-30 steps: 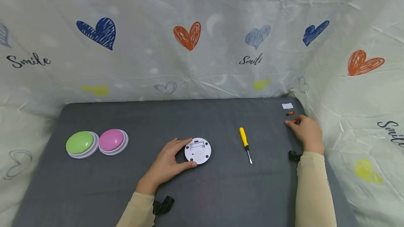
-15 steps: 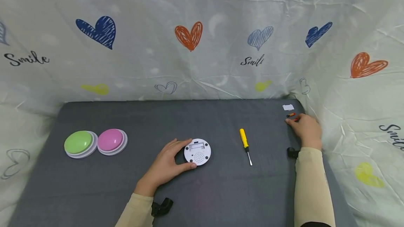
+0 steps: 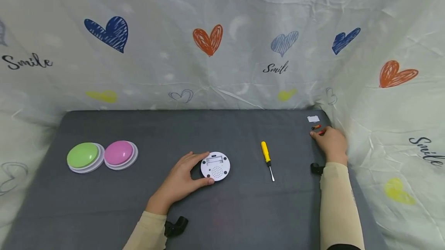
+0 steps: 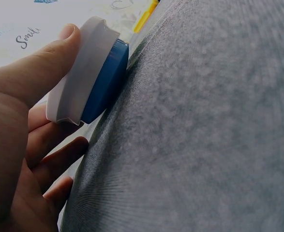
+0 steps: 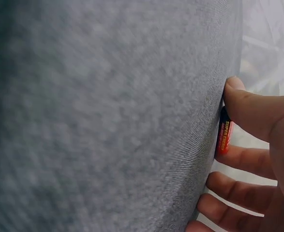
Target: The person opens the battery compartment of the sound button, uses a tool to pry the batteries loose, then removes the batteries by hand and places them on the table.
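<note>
My left hand point(image 3: 180, 180) grips a round push-button point(image 3: 216, 169) by its rim, thumb on the near side and a finger on the far side. The button lies upside down, its bare battery slot and speaker holes facing up. In the left wrist view its blue dome point(image 4: 107, 79) points down at the cloth. At the table's far right, my right hand point(image 3: 334, 143) holds a small red and black battery point(image 5: 224, 133) between thumb and forefinger, low against the cloth. Just beyond those fingers lies a second battery point(image 3: 316, 127).
A small white battery cover point(image 3: 313, 119) lies in the back right corner. Between the hands is a yellow-handled screwdriver point(image 3: 265, 153). Two more buttons, green point(image 3: 82, 155) and pink point(image 3: 119, 153), sit at the left. Printed fabric hangs behind and beside the grey table point(image 3: 229, 215).
The right hand has shifted slightly toward the far edge, its fingers staying at the battery. The left hand keeps its grip on the button. The head view has shifted a little.
</note>
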Available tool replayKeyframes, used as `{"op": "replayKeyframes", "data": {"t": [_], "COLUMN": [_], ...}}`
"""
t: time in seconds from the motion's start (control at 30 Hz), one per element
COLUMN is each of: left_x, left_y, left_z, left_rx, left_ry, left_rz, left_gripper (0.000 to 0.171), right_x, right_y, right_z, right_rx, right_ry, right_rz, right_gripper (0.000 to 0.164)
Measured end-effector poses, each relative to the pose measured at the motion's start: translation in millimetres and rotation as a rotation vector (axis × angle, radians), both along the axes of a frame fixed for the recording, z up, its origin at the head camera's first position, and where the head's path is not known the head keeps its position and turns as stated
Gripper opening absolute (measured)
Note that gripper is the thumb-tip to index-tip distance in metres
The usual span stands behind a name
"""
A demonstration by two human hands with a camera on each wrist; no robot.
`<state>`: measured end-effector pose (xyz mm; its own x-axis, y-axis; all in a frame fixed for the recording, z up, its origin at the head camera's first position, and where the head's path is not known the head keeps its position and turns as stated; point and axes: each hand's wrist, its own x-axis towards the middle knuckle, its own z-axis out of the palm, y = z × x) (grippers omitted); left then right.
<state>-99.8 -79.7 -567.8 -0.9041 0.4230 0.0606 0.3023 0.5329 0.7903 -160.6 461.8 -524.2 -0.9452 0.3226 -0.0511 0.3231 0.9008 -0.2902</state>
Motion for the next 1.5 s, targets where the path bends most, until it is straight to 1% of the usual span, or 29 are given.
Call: {"op": "replayKeyframes", "data": {"t": [0.1,0.17,0.33,0.4,0.47,0.57,0.63,0.73,0.87,1.0,1.1,1.2,1.27,1.33,1.4,1.5], "left_x": [0.8,1.1,1.8,2.4,2.7,2.7,2.6,3.0,4.0,4.2,3.9,4.1,4.4,5.2,6.2,8.5], "left_y": [-1,-1,-1,-1,-1,-1,-1,-1,-1,1,2,2,1,0,-2,-5], "left_z": [-2.7,-4.2,-4.9,-4.0,-2.9,-1.6,-1.2,-1.1,-0.7,1.1,3.2,4.6,5.6,6.1,6.4,5.2], "left_rx": [-0.003,-0.007,-0.014,-0.017,-0.023,-0.032,-0.036,-0.040,-0.039,-0.032,-0.029,-0.031,-0.031,-0.029,-0.023,-0.016], "left_ry": [0.001,0.005,0.010,0.000,-0.009,-0.020,-0.025,-0.033,-0.035,-0.017,-0.010,0.000,0.010,0.021,0.030,0.045], "left_rz": [0.000,-0.004,-0.022,-0.024,-0.025,-0.027,-0.032,-0.033,-0.027,-0.029,-0.032,-0.030,-0.030,-0.032,-0.030,-0.027], "left_gripper": [0.088,0.088,0.089,0.089,0.089,0.089,0.090,0.090,0.089,0.089,0.089,0.088,0.088,0.087,0.087,0.086], "right_x": [1.5,5.3,24.6,33.6,42.5,52.8,57.8,62.5,66.5,66.9,66.5,67.3,68.4,69.7,71.4,73.9], "right_y": [-1,1,-2,-11,-26,-56,-79,-115,-160,-197,-219,-238,-249,-259,-268,-279], "right_z": [-2.9,-5.4,-9.7,-12.3,-14.8,-16.8,-14.8,-7.8,4.8,14.9,20.5,23.2,23.4,22.3,20.5,15.4], "right_rx": [-0.013,-0.044,-0.168,-0.211,-0.250,-0.313,-0.372,-0.477,-0.575,-0.594,-0.573,-0.547,-0.536,-0.529,-0.526,-0.501], "right_ry": [0.001,-0.004,-0.004,0.034,0.097,0.214,0.268,0.311,0.337,0.371,0.393,0.392,0.367,0.323,0.268,0.167], "right_rz": [-0.002,-0.016,-0.081,-0.109,-0.131,-0.121,-0.090,-0.018,0.114,0.256,0.363,0.467,0.529,0.588,0.648,0.712], "right_gripper": [0.054,0.060,0.083,0.086,0.084,0.077,0.073,0.072,0.074,0.072,0.072,0.077,0.083,0.090,0.097,0.108]}}
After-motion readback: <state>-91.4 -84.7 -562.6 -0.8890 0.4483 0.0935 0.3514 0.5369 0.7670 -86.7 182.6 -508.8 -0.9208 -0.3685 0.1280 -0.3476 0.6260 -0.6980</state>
